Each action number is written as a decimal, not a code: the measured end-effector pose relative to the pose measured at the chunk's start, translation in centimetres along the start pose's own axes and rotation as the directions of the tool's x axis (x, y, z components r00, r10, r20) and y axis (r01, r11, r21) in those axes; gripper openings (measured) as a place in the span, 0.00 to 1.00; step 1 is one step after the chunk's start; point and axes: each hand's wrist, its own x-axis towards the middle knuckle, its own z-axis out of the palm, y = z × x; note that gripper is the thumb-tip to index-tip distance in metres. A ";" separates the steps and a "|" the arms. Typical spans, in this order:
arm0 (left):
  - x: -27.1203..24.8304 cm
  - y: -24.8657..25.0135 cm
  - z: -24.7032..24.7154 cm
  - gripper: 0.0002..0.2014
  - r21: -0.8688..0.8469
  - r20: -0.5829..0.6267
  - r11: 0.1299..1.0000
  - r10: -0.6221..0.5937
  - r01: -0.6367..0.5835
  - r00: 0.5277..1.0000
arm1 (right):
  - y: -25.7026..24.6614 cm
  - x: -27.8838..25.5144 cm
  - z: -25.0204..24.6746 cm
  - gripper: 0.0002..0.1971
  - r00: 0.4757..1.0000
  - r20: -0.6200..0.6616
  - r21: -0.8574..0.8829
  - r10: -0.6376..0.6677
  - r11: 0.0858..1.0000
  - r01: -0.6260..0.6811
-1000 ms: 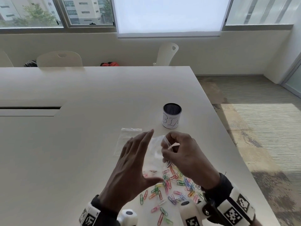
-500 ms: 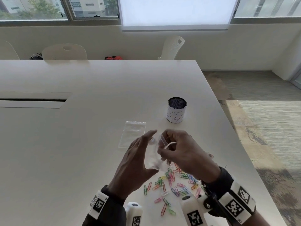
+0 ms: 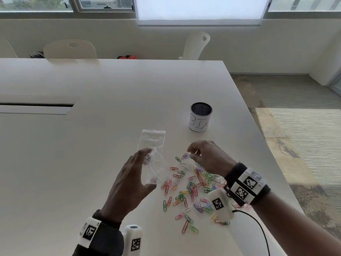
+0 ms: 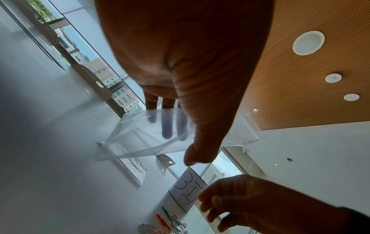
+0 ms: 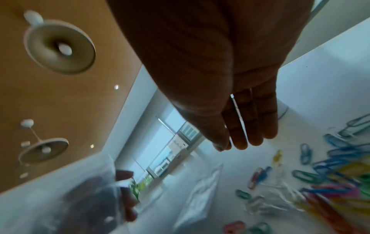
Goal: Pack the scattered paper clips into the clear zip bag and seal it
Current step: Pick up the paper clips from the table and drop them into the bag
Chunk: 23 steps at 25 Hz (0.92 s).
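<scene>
A: Where does the packing stand?

B: Barely begun, by the look of it. The clips (image 3: pixel 191 189) lie scattered on the table (image 3: pixel 92 163), a bright heap in front of the person, and none shows inside the bag (image 3: pixel 156 169).

A: And the bag itself?

B: The left hand (image 3: pixel 129 182) holds it up off the table, thumb on one face and fingers (image 4: pixel 167 126) behind the other, as the left wrist view shows through the plastic. Whether its mouth is properly open cannot be told.

A: The right hand?

B: The right hand (image 3: pixel 206 157) hovers over the far edge of the heap with fingers curled, just above a few clips. In the right wrist view its thumb and fingertips meet, but whether a clip is pinched between them cannot be told.

A: So what is left?

B: Nearly all of it, he would judge: gather the clips, feed them into the bag, then press the zip closed. A second bag (image 3: pixel 152 139) lies flat on the table beyond the held one, and a cup (image 3: pixel 200 117) marked in pen stands farther off; neither is being touched.
</scene>
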 end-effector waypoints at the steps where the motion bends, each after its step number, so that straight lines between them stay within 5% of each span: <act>1: -0.2 -0.1 0.0 0.44 0.003 0.000 1.000 -0.007 0.007 1.000 | 0.3 0.6 0.7 0.14 0.999 0.032 -0.056 -0.018 0.998 0.020; 6: -0.8 -0.2 -0.2 0.44 0.004 -0.006 1.000 -0.013 0.013 1.000 | 1.2 2.2 3.0 0.21 0.993 0.120 -0.309 0.001 0.950 0.036; 12: -1.0 -0.1 0.0 0.43 -0.018 0.002 0.999 -0.029 0.029 1.000 | 1.5 0.9 3.4 0.22 0.971 0.221 -0.293 -0.093 0.943 0.157; 17: -0.6 0.0 0.6 0.42 -0.045 0.017 0.998 -0.034 0.035 0.999 | 1.8 -0.2 4.6 0.08 0.974 0.085 -0.296 -0.208 0.929 0.224; 23: -0.6 -0.1 1.4 0.42 -0.067 0.040 0.997 -0.046 0.048 0.998 | 1.0 -0.4 4.4 0.13 0.972 0.078 -0.349 -0.221 0.907 0.234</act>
